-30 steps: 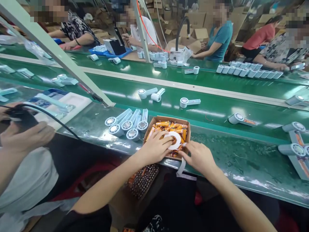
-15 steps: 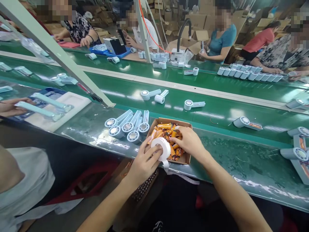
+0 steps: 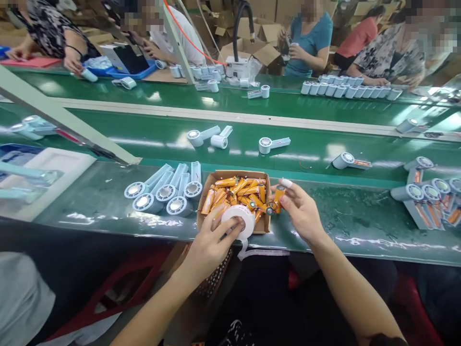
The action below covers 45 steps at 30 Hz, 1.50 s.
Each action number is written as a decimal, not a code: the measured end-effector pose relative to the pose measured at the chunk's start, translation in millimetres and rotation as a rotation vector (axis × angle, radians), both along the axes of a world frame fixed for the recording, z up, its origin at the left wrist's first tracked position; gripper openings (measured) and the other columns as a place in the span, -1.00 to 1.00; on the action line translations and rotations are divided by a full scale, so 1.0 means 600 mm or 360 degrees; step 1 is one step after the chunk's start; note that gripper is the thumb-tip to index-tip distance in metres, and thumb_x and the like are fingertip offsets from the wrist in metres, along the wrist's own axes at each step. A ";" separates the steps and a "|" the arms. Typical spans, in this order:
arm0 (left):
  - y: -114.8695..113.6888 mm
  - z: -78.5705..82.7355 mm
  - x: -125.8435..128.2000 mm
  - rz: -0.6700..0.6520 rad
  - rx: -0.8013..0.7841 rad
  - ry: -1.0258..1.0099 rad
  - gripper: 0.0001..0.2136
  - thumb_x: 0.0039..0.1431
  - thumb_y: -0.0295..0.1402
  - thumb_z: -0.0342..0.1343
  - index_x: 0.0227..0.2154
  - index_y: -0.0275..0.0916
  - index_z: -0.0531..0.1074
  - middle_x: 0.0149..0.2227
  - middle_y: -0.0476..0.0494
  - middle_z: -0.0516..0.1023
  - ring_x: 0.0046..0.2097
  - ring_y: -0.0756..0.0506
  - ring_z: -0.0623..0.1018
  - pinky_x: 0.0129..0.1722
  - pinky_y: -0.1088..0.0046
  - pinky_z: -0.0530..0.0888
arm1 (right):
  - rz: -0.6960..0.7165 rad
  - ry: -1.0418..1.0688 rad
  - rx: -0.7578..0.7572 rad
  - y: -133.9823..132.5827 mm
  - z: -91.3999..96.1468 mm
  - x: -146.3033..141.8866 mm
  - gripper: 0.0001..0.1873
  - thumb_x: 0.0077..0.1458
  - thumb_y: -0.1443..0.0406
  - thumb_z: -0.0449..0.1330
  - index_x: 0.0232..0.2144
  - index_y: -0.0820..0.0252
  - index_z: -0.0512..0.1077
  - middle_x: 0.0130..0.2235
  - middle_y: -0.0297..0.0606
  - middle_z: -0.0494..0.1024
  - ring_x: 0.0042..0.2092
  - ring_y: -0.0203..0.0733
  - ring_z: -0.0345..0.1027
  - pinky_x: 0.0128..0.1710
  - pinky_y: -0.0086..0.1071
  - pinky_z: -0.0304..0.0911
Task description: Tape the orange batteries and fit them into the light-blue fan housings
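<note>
The wearer's left hand (image 3: 212, 242) grips a roll of white tape (image 3: 237, 210), fingertips pushed into its core, over the near side of a shallow cardboard box (image 3: 237, 173). A loose tail of tape (image 3: 268, 252) hangs from the roll and runs rightward along the table edge. The right hand (image 3: 304, 214), with a white wrap (image 3: 286, 183) on one fingertip, pinches an orange cylinder (image 3: 279, 193) at the box's right rim; thin wires show beside it. More orange cylinders (image 3: 248, 191) lie jumbled inside the box. Just left of the box, pale blue handled units (image 3: 166, 192) rest in a cluster, round ends facing the wearer. Farther right, similar units (image 3: 411, 192) sit grouped, some with orange showing in their handles. Beyond the work surface (image 3: 345, 211), a green conveyor belt (image 3: 151, 125) carries scattered units. Across it, several co-workers sit or stand near rows of white cylindrical parts (image 3: 345, 91), with open cartons (image 3: 266, 31) behind them.
</note>
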<state>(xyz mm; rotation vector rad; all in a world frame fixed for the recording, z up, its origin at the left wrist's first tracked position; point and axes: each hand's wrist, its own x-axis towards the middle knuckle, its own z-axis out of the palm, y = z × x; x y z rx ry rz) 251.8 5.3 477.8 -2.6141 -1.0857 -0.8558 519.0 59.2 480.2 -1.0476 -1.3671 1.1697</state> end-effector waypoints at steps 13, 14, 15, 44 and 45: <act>-0.001 -0.003 0.038 0.0126 0.0180 -0.0230 -0.71 0.17 -0.72 0.24 -0.12 -0.27 0.54 -0.12 -0.24 0.60 0.34 -0.46 0.34 0.15 -0.16 0.55 | 0.0080 -0.1080 0.0456 0.072 0.016 -0.030 -0.50 0.39 0.42 -0.06 0.31 0.16 0.31 0.20 0.00 0.47 0.23 0.02 0.36 0.25 -0.05 0.34; -0.002 -0.003 0.038 0.0118 0.0177 -0.0219 -0.72 0.18 -0.71 0.24 -0.12 -0.26 0.54 -0.13 -0.23 0.60 0.34 -0.45 0.34 0.16 -0.16 0.55 | 0.0006 -0.0990 0.0445 0.076 0.010 -0.027 -0.49 0.40 0.38 -0.04 0.33 0.19 0.28 0.20 0.02 0.46 0.23 0.02 0.35 0.28 -0.04 0.31; -0.003 -0.003 0.038 0.0106 0.0170 -0.0208 -0.72 0.19 -0.71 0.23 -0.12 -0.26 0.54 -0.13 -0.23 0.60 0.35 -0.45 0.34 0.16 -0.15 0.55 | -0.0037 -0.0903 0.0400 0.075 0.002 -0.022 -0.49 0.39 0.35 0.00 0.34 0.20 0.27 0.20 0.02 0.46 0.24 0.03 0.35 0.30 -0.02 0.29; -0.019 0.007 0.166 0.0010 0.0213 -0.0048 -0.56 0.13 -0.65 0.37 0.07 -0.22 0.58 -0.27 -0.13 0.67 -0.05 -0.20 0.38 0.06 0.13 0.50 | -0.0927 0.0987 -0.0323 -0.096 -0.038 0.029 -0.46 -0.18 0.17 0.62 -0.10 0.13 0.66 -0.18 -0.23 0.72 -0.22 -0.14 0.61 -0.26 -0.34 0.56; -0.019 0.005 0.175 0.0010 0.0228 -0.0125 -0.55 0.09 -0.67 0.39 0.04 -0.22 0.59 -0.29 -0.14 0.66 -0.04 -0.22 0.36 0.09 0.07 0.50 | -0.1010 0.1117 -0.0297 -0.102 -0.041 0.018 -0.46 -0.16 0.16 0.62 -0.09 0.11 0.65 -0.16 -0.23 0.72 -0.21 -0.16 0.60 -0.26 -0.36 0.55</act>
